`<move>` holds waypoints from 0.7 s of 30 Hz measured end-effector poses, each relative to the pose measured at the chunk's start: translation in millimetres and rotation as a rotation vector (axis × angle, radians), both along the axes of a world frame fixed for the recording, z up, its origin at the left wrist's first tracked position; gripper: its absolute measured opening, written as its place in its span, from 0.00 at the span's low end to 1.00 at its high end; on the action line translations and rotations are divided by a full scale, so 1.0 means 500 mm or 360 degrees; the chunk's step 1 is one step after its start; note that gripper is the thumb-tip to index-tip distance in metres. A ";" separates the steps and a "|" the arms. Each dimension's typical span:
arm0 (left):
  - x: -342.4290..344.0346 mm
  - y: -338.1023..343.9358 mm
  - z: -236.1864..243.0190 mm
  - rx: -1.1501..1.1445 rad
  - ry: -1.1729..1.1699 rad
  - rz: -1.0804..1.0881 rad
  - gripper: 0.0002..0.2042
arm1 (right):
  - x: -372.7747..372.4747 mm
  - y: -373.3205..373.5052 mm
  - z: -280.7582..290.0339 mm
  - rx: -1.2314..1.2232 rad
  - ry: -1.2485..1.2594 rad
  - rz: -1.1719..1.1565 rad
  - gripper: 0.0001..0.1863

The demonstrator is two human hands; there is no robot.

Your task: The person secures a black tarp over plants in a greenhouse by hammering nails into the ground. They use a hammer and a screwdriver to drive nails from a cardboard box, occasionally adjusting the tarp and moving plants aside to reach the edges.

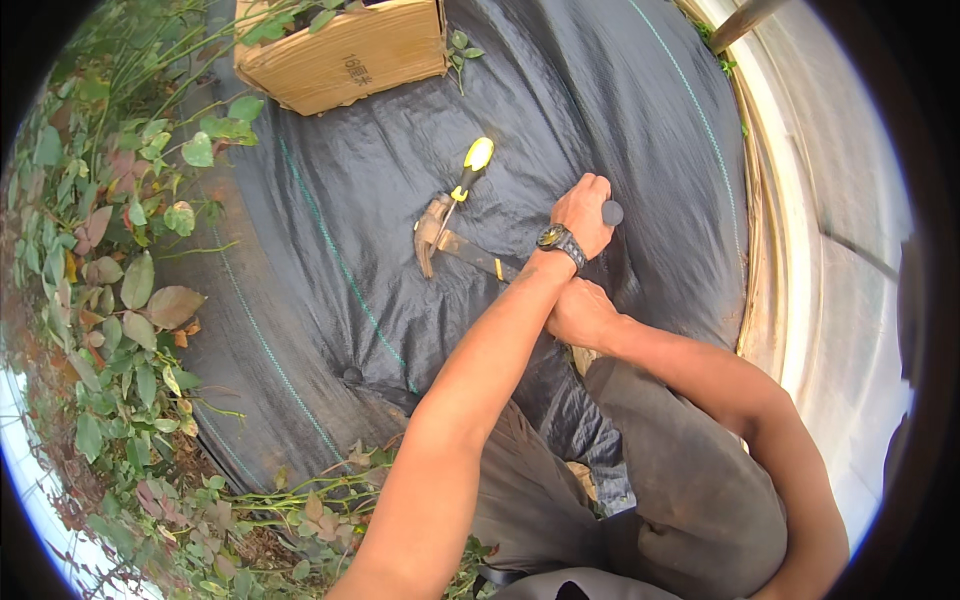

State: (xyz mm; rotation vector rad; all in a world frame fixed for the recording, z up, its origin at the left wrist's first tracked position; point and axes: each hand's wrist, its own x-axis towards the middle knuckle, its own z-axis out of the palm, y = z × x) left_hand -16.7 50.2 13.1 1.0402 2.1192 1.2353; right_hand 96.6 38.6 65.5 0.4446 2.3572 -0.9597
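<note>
Left hand: the left hand point(583, 215), right of centre, has its fingers curled together around a dark round-ended object point(613, 213). Only the blunt end shows beside the fist; the snug grip is probably to keep it steady. A wristwatch point(553, 238) sits on that wrist.
Right hand: the right hand point(583, 315) is just below, partly behind the left wrist, so the forearms cross. Its fingers are hidden; I cannot tell whether they are apart or clamped on anything. It lies in line with the hammer's handle, so it may be holding that.
Hammer: the claw hammer point(468, 251) is near the centre, head to the left, handle slanting down right and vanishing under the left forearm. That direction would suit a hand reaching for the grip.
Screwdriver: the yellow-and-black screwdriver point(466, 178) stands above the hammer in the frame, its shaft crossing at the hammer's head; perhaps laid there to stay within reach.
Ground: a black sheet point(640, 120) spreads beneath, probably to cover the soil.
Legs: grey trousers point(690, 470), lower right, with bent knees, likely for working low.
Surroundings: cardboard box point(345, 60) at upper left, leafy plants point(140, 300) along the left, translucent film point(850, 200) at right.
</note>
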 end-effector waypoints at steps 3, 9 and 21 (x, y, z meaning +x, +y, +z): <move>-0.018 -0.001 0.004 -0.0078 0.0055 -0.0084 0.10 | 0.015 0.027 0.053 0.0082 0.0162 -0.0037 0.13; -0.039 0.006 0.015 -0.0187 0.0004 -0.0289 0.18 | 0.134 0.101 0.128 -0.0143 -0.0235 0.0246 0.14; -0.020 -0.032 -0.003 0.0140 -0.0232 -0.0133 0.11 | 0.351 0.253 0.301 -0.0317 -0.0625 -0.0321 0.12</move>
